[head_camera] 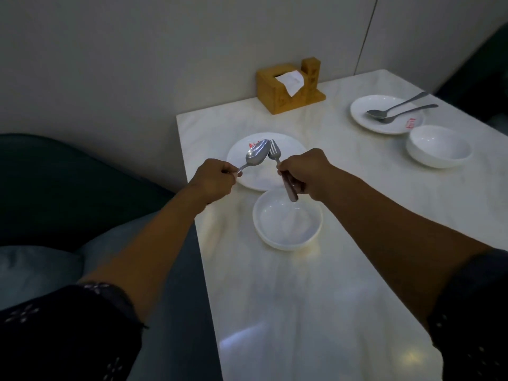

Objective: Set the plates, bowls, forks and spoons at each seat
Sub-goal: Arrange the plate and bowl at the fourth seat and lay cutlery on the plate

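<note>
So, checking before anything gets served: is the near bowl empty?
Empty. The near bowl sits upright on the table, its white inside bare; the fork handle only hangs above it.

Both forearms are left bare from the left hand (217,178) and right hand (305,171) back to the elbows, where dark sleeves (68,325) patterned with small pale flower-like motifs are worn
</note>
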The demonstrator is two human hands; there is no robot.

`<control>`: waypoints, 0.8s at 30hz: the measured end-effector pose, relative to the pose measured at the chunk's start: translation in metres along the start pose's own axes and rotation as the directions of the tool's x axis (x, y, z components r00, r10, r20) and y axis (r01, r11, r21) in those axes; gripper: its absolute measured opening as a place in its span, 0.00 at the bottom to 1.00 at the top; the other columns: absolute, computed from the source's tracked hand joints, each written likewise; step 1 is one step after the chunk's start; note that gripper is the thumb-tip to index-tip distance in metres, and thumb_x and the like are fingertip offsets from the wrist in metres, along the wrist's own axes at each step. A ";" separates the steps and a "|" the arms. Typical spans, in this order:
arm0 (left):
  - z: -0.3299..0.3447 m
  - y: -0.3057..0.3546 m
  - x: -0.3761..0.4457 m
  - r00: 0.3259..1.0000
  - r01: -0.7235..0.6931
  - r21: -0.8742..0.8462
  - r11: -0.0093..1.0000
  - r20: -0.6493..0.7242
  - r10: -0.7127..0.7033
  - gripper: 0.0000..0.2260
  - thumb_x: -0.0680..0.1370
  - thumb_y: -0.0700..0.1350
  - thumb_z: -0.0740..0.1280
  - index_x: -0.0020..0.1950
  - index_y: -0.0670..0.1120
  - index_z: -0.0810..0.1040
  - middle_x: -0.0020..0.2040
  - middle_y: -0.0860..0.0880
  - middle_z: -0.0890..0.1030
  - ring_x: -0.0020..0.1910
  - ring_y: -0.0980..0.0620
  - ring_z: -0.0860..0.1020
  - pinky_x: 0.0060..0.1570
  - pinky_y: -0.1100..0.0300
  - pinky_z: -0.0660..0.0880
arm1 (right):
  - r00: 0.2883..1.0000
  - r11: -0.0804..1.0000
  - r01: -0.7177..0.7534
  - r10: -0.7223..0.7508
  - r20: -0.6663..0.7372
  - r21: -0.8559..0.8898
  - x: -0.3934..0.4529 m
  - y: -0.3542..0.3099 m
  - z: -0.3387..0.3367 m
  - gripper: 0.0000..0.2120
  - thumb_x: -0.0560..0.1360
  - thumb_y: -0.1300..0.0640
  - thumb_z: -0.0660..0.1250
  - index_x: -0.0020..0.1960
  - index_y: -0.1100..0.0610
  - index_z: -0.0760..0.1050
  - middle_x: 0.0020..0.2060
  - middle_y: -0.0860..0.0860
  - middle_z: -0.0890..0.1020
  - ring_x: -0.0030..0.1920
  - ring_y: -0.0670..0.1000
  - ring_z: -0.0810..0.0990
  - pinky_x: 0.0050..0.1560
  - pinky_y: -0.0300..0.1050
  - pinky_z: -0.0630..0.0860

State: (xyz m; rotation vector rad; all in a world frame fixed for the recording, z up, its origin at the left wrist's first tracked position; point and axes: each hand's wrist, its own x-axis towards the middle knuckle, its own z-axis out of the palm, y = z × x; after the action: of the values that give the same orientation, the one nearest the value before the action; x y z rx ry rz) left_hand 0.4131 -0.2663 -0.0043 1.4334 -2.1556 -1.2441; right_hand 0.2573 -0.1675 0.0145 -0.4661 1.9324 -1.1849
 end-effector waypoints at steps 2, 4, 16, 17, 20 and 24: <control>-0.004 -0.004 0.012 0.999 -0.022 0.069 0.997 -0.023 0.024 0.11 0.79 0.39 0.63 0.56 0.42 0.83 0.46 0.45 0.79 0.42 0.48 0.75 0.41 0.61 0.73 | 1.000 1.000 -0.009 0.009 0.022 0.018 0.007 -0.001 0.009 0.09 0.73 0.66 0.66 0.34 0.62 0.73 0.26 0.55 0.70 0.24 0.51 0.65 0.25 0.40 0.63; -0.005 -0.007 0.020 0.999 -0.022 0.113 0.993 -0.028 0.026 0.10 0.79 0.39 0.64 0.56 0.41 0.82 0.49 0.41 0.80 0.43 0.47 0.74 0.46 0.57 0.73 | 0.999 1.000 -0.024 0.023 0.027 0.013 0.013 -0.002 0.016 0.11 0.72 0.67 0.67 0.32 0.62 0.72 0.25 0.55 0.70 0.23 0.51 0.65 0.22 0.38 0.61; -0.004 -0.022 0.039 0.989 -0.109 0.224 0.968 -0.073 0.128 0.05 0.77 0.37 0.64 0.48 0.46 0.77 0.42 0.44 0.79 0.38 0.48 0.76 0.31 0.66 0.69 | 0.995 0.984 0.088 -0.094 -0.035 -0.157 0.054 0.003 0.040 0.18 0.63 0.62 0.76 0.52 0.65 0.80 0.47 0.58 0.84 0.42 0.54 0.78 0.29 0.39 0.67; -0.004 -0.022 0.040 0.987 -0.128 0.238 0.963 -0.065 0.147 0.05 0.77 0.37 0.64 0.49 0.45 0.77 0.40 0.45 0.79 0.39 0.47 0.76 0.31 0.66 0.69 | 0.995 0.983 0.084 -0.090 -0.032 -0.163 0.055 0.005 0.043 0.19 0.62 0.62 0.76 0.52 0.65 0.80 0.48 0.58 0.84 0.44 0.55 0.80 0.31 0.40 0.70; -0.001 -0.021 0.042 0.980 -0.167 0.275 0.947 -0.061 0.190 0.07 0.77 0.38 0.64 0.54 0.43 0.78 0.44 0.44 0.79 0.41 0.47 0.75 0.34 0.63 0.69 | 0.996 0.985 0.071 -0.079 -0.047 -0.160 0.057 0.011 0.045 0.19 0.61 0.63 0.76 0.51 0.65 0.80 0.47 0.59 0.84 0.47 0.57 0.83 0.32 0.40 0.71; 0.004 -0.021 0.038 0.972 -0.172 0.349 0.921 -0.091 0.216 0.10 0.78 0.41 0.65 0.59 0.45 0.75 0.56 0.42 0.78 0.49 0.46 0.76 0.46 0.55 0.72 | 0.996 0.983 0.067 -0.075 -0.041 -0.169 0.060 0.013 0.042 0.16 0.63 0.64 0.76 0.50 0.67 0.80 0.44 0.59 0.84 0.42 0.56 0.82 0.33 0.40 0.71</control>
State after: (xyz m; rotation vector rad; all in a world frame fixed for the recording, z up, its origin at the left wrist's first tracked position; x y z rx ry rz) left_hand 0.4056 -0.3001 -0.0312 1.3335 -2.4363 -0.7142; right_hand 0.2551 -0.2245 -0.0331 -0.6048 2.0818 -1.0907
